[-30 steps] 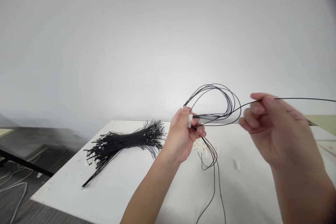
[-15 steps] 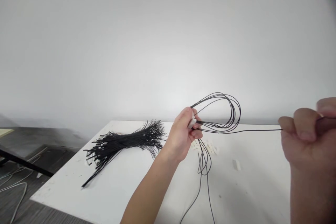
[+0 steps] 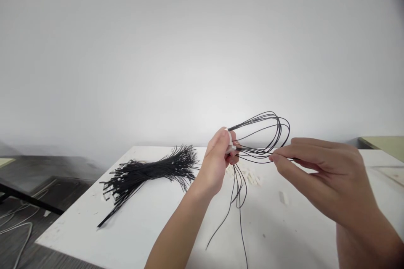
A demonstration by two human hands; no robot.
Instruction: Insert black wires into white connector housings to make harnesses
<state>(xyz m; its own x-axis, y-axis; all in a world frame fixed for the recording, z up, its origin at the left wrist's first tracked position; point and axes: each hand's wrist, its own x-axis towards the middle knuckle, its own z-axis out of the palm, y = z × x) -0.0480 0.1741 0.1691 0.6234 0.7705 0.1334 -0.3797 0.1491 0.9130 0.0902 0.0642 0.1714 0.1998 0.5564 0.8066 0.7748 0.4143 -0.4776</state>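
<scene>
My left hand [image 3: 217, 157] is closed around small white pieces [image 3: 230, 148] and a looped bundle of thin black cords [image 3: 279, 128]. The loops stick out to the right of that hand, and several loose strands [image 3: 239, 195] hang below it over the table. With thumb and index finger pinched, my right hand [image 3: 328, 172] grips a black cord at the lower right of the loops. Left of my left hand, a large bundle of black cords [image 3: 154, 170] with small pale tips lies on the white table [image 3: 151, 227].
Small cream-white pieces [image 3: 249, 176] are heaped behind my left hand. One pale block [image 3: 283, 197] lies apart on the tabletop. A yellowish surface [image 3: 385, 145] shows at the far right. White cables [image 3: 25, 227] run over the dark floor at left.
My right hand has come in from the far right to the loops, changing from a fist on the stretched cord to a fingertip pinch. My left hand keeps its hold; the hanging strands have swung left.
</scene>
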